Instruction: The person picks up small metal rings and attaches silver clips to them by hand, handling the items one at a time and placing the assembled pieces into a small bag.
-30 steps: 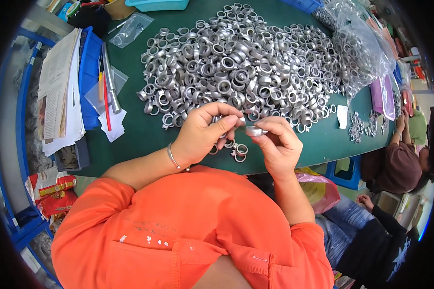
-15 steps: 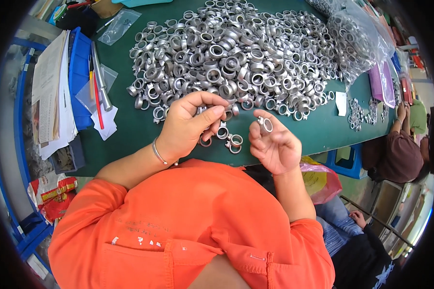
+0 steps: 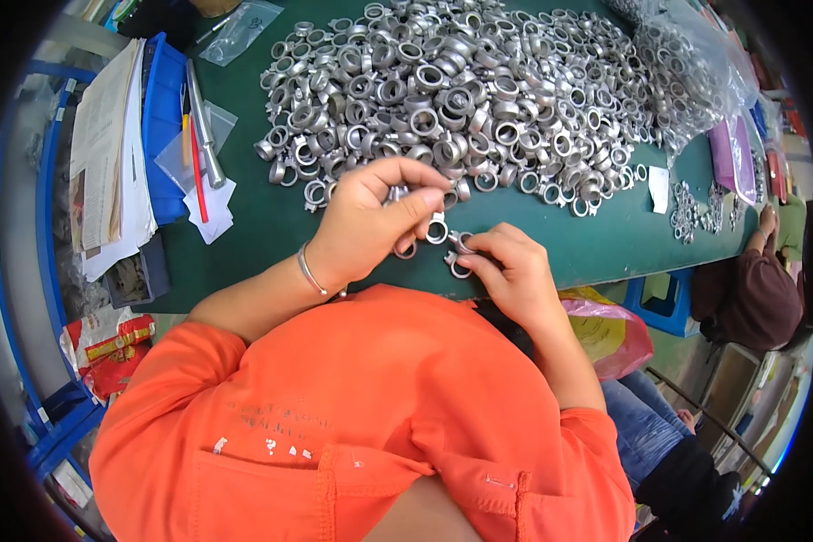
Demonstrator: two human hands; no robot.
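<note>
Nearest is one orange shirt (image 3: 334, 397). Next comes the right hand (image 3: 519, 271); its grip, made by the thumb and pointing finger, is right at two small metal rings (image 3: 453, 261) on the green surface (image 3: 253, 217), to the left of it. I cannot tell if it pinches one. The lower ring is round, with a stub poking out left and away from the shirt. The right hand is nearer to both than the left hand (image 3: 366, 226), which has one bracelet (image 3: 308, 269) on its wrist. The left grip is curled, thumb close to the pointing finger; one ring shows by the tips, but I cannot tell if it is pinched. Between the hands lies one more ring (image 3: 436, 240), and another peeks out under the left fingers. Farther off is one big pile of rings (image 3: 443, 99), too many to count. Left of it are one red pen (image 3: 197, 172), one metal rod (image 3: 205, 128) and one blue bin (image 3: 163, 135); right of it, one white paper slip (image 3: 658, 190) and one big clear bag (image 3: 736, 77).
</note>
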